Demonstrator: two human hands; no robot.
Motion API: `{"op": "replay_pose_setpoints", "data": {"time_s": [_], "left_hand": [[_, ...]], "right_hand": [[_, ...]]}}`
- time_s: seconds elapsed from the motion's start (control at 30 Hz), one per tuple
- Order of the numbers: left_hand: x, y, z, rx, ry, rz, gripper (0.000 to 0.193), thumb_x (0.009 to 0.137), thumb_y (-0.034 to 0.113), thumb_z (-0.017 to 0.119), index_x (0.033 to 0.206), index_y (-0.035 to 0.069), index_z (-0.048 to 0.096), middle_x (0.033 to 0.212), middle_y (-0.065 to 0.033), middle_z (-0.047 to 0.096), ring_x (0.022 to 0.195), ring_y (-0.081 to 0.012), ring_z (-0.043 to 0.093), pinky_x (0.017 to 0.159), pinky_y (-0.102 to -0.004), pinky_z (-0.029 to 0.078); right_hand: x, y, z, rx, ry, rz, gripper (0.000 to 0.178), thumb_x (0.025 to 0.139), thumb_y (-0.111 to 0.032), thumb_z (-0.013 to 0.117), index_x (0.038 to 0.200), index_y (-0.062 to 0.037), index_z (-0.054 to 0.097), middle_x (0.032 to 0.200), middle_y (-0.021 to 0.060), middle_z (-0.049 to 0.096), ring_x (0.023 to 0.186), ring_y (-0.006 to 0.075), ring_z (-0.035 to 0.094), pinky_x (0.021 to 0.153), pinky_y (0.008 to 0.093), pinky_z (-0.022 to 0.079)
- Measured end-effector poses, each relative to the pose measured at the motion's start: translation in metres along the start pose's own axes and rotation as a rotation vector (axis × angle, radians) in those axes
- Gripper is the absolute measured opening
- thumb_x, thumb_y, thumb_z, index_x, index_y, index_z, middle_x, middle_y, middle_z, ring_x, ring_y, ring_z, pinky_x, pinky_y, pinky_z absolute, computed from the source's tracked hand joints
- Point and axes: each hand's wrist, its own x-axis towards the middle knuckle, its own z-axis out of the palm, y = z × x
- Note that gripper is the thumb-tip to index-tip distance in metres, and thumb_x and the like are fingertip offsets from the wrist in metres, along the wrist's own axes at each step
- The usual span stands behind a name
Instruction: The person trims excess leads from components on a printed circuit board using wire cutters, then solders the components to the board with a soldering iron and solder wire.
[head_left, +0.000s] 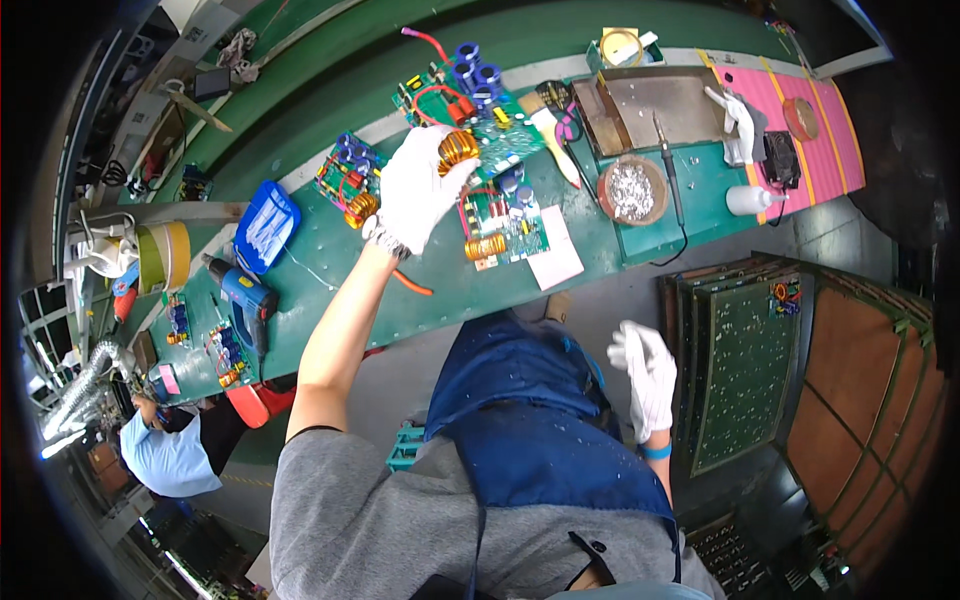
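My left hand [415, 185], in a white glove, reaches over the green bench with thumb and fingers closed around a copper-wound toroidal coil [457, 148]. The coil sits at the edge of a green circuit board [512, 140] with blue capacitors and a red wire; the glove hides how the two join. Nearer me lies another circuit board [520, 228] with its own coil [485, 246]. Left of the hand rests a third board [347, 165]. My gloved right hand [645, 380] hangs off the bench beside my blue apron, fingers loosely apart and holding nothing.
A brush [550, 140], a bowl of metallic bits [632, 190], a soldering iron [668, 165] and a white bottle [752, 200] lie to the right. On the left are a blue tray [267, 228] and a heat gun [243, 295]. Upright racks [740, 370] stand at right; a person [170, 455] sits far left.
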Motion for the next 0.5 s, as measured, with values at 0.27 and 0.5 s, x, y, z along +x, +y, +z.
{"op": "replay_pose_setpoints", "data": {"time_s": [0.27,0.5], "left_hand": [[-0.063,0.126,-0.076,-0.157,-0.013,0.049,0.043,0.063,0.023,0.078,0.096,0.003,0.059,0.086,-0.0122,0.06,0.078,-0.0287,0.059,0.071,-0.0337,0.048],[-0.096,0.164,-0.094,-0.166,-0.011,0.055,0.044,0.06,0.02,0.079,0.095,0.003,0.059,0.085,-0.0107,0.061,0.075,-0.0268,0.06,0.069,-0.0326,0.049]], "right_hand": [[0.025,-0.082,0.021,0.353,-0.276,-0.175,0.04,0.092,-0.018,0.05,0.126,0.0003,0.04,0.101,0.0166,0.06,0.082,0.0186,0.062,0.073,0.0294,0.051],[0.019,-0.067,-0.001,-0.405,-0.217,-1.119,0.045,0.092,-0.001,0.038,0.136,-0.0075,0.03,0.108,0.0167,0.055,0.081,0.026,0.064,0.074,0.0346,0.052]]}}
